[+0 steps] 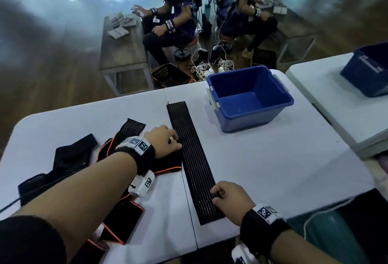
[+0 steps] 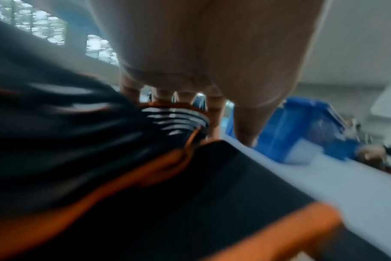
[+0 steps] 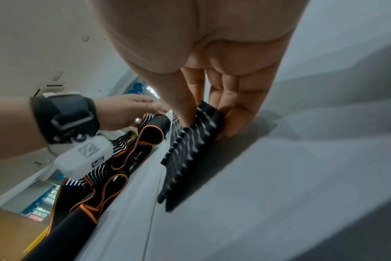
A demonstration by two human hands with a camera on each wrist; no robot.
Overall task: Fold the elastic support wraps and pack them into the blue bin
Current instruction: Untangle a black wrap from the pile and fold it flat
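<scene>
— How far along are you?

— Barely started, I'd say. The blue plastic bin [image 1: 249, 97] stands at the far right of the white folding table [image 1: 273, 162] and I see nothing inside it, so no wrap is packed yet. One long black ribbed elastic wrap [image 1: 194, 158] lies stretched flat down the middle of the table, running from near me toward the bin, not yet folded.

— What are your hands doing?

— My right hand [image 1: 231, 199] pinches the wrap's near end between thumb and fingers; the right wrist view shows that edge lifted slightly off the table. My left hand [image 1: 164, 140] is at the wrap's left edge, farther along; its fingers curl down there, but I cannot tell whether they grip the wrap or only press it.

— And what's left?

— Nearly everything. The heap of black wraps with orange piping [image 1: 117, 184] sits unfolded to my left, under my forearm. I judge this strip gets folded first, then goes into the bin.
</scene>
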